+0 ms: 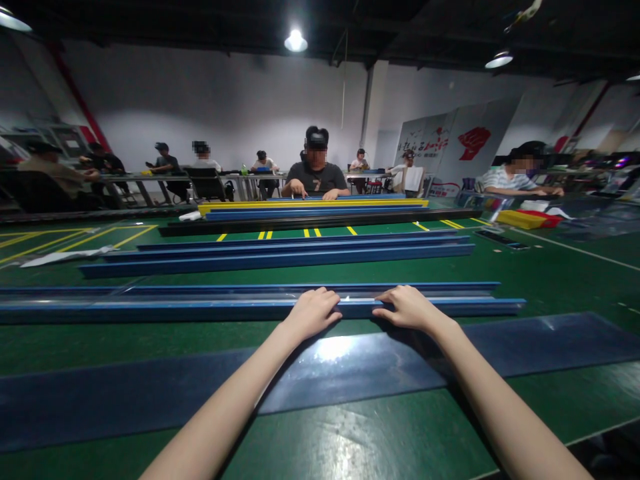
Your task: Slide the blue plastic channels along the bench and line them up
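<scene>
1. Your left hand point(314, 313) grasps the near blue rail point(465, 308), fingers bent over its top edge, thumb down on the front side
2. Your right hand point(407, 308) grasps the same rail farther right, index finger along the top edge, thumb at the front
3. Near rail lies crosswise on the green table point(550, 273); left end runs out of view, right end shows past your right hand
4. Short stretch of rail shows between your two hands; another blue edge point(440, 287) runs just behind, clear film point(270, 295) between; cannot tell whether both edges are one piece
5. Clear sheet point(350, 373) lies flat on your side of the rail, under your forearms, lamp glare on it
6. Farther out, roughly parallel: blue lengths point(295, 257), black rail point(280, 223), yellow rail point(320, 208)
7. Across the table, a co-worker point(325, 177) in a dark top, both hands near the far rails
8. Right side: dark flat device point(503, 239), yellow tray point(520, 219), red tray point(547, 219)
9. Left side: white scrap point(65, 257) near the ends of the blue lengths
</scene>
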